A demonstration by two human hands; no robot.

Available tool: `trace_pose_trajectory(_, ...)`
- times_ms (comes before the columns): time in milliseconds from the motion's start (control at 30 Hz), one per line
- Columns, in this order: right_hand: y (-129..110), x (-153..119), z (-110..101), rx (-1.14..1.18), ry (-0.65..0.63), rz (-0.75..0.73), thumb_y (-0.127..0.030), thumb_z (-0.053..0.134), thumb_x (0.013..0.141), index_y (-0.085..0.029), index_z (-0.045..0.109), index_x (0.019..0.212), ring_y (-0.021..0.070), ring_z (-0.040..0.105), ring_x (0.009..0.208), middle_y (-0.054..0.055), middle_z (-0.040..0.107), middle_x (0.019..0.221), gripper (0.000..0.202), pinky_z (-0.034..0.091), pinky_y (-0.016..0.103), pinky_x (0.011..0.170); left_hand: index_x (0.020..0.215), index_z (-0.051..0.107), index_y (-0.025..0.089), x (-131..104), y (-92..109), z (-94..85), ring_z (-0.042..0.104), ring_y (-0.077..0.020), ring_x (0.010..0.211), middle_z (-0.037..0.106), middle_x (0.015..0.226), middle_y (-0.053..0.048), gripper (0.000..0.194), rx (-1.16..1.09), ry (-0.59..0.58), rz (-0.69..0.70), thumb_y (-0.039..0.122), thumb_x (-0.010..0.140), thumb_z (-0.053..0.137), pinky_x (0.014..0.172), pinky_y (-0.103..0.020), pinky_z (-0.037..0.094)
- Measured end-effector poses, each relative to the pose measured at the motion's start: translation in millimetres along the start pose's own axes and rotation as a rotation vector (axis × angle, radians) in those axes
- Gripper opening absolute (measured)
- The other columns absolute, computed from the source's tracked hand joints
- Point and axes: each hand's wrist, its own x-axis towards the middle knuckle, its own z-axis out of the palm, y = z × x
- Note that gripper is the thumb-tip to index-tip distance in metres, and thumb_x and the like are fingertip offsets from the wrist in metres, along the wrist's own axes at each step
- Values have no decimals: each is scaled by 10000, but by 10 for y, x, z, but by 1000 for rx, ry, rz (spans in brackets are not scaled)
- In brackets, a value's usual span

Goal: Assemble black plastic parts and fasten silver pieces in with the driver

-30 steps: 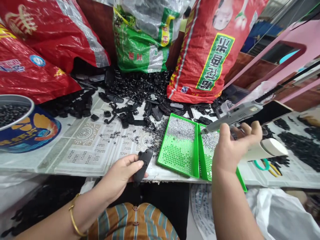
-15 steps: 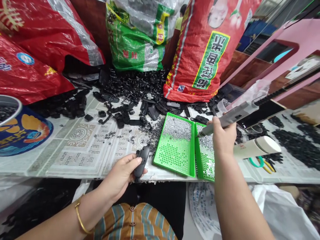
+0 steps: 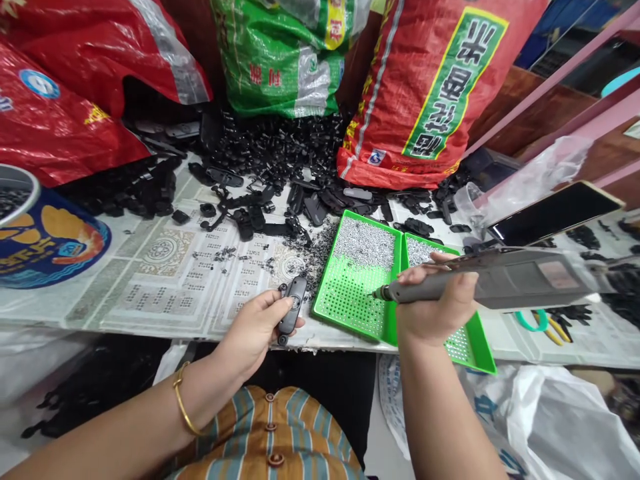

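Observation:
My left hand (image 3: 257,328) is closed on a small black plastic part (image 3: 293,303), elongated with round ends, held just above the table's front edge with the thumb on top. My right hand (image 3: 435,313) wraps around a grey electric screwdriver (image 3: 500,280). Its tip points left, over the lower half of a green perforated tray (image 3: 327,303) where small silvery screws (image 3: 364,241) lie heaped at the far end. A second green tray (image 3: 484,353), also with screws, stands beside it, partly hidden by my right hand and the tool.
Black plastic parts (image 3: 255,217) lie piled behind the trays. Further back stand a green sack (image 3: 280,73) and a red sack (image 3: 425,87). A blue tub (image 3: 65,240) is at the left. At the right are a phone (image 3: 555,213), a teal ring (image 3: 531,321) and yellow-handled pliers (image 3: 555,330).
My right hand has drawn the screwdriver back from the right tray, leftward and nearer me, turning it more level. The black part has tilted in my left hand. The view has shifted slightly.

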Motion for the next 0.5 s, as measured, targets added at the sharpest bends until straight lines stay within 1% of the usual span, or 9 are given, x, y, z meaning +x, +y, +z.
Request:
trace_pose_trajectory(100,104,45,6,1,8,-15,-471,495,744,-147,566,790,108,461,366,-52,486,421,335,392,250,387,729,490,154,-2,1,3,596,-123,617,561,605,22,211,-4,10,-6,321,707,617,541,-217,404)
trace_pose_trajectory(200,157,70,5,-9,20,-11,-473,489,748,-146,562,784,107,458,358,-59,480,413,337,391,246,379,728,492,152,-14,17,10,591,-120,611,571,599,16,208,8,14,-12,322,712,610,544,-214,405)
trace_pose_trajectory(333,184,69,0,-7,20,4,-501,476,745,-151,550,775,105,446,347,-64,465,406,359,386,245,369,735,493,151,-21,40,24,597,-122,625,601,604,-2,210,27,21,-31,323,714,612,558,-210,407)
trace_pose_trajectory(500,182,55,7,-1,-4,5,-482,484,737,-153,547,774,103,446,345,-65,459,404,337,388,244,372,711,482,154,-22,53,40,590,-117,612,609,595,-9,197,28,16,-28,310,718,602,555,-209,402)
